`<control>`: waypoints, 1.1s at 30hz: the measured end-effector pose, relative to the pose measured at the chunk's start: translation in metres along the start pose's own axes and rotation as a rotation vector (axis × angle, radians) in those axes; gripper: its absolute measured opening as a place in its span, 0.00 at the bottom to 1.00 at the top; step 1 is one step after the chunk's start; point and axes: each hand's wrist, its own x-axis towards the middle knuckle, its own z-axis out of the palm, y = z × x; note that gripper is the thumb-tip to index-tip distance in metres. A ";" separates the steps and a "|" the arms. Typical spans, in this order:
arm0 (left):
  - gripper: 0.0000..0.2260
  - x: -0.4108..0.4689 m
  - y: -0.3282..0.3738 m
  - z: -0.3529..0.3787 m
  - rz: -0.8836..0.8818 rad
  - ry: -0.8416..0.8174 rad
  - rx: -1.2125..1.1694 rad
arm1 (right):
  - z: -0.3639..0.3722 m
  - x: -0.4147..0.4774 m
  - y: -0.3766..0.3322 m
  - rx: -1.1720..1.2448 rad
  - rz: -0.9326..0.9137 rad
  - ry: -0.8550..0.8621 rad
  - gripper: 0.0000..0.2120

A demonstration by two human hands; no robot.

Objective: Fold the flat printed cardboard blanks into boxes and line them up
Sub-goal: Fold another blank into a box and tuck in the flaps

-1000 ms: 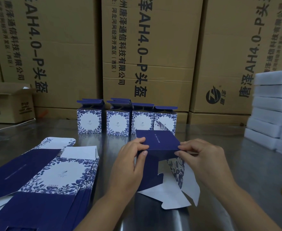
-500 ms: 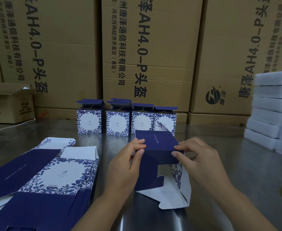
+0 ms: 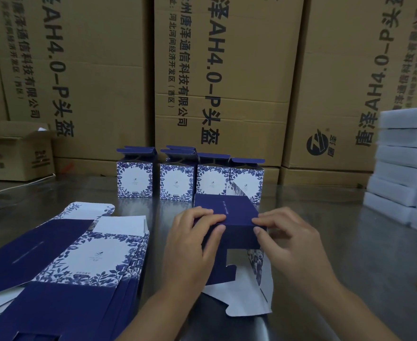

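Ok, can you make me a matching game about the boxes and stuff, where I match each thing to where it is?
Things:
1. row of folded boxes
2. stack of flat blanks
3. half-folded box
4. white pile

Places:
a. held between the left hand and the right hand
b. stacked on the far right
c. standing upright at the back, top flaps open
d. lying flat on the left

Right pairs: 1-c, 2-d, 3-a, 4-b
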 end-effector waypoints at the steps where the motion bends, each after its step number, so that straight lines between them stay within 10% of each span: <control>1: 0.15 0.001 0.000 0.000 0.028 0.018 0.015 | 0.001 -0.001 -0.002 0.016 -0.017 -0.001 0.06; 15: 0.14 0.004 -0.003 -0.002 -0.022 0.100 -0.043 | 0.004 -0.004 -0.007 0.131 0.066 -0.026 0.09; 33: 0.07 0.011 -0.007 -0.006 -0.515 0.371 -0.389 | 0.038 -0.009 0.016 0.626 0.856 -0.167 0.21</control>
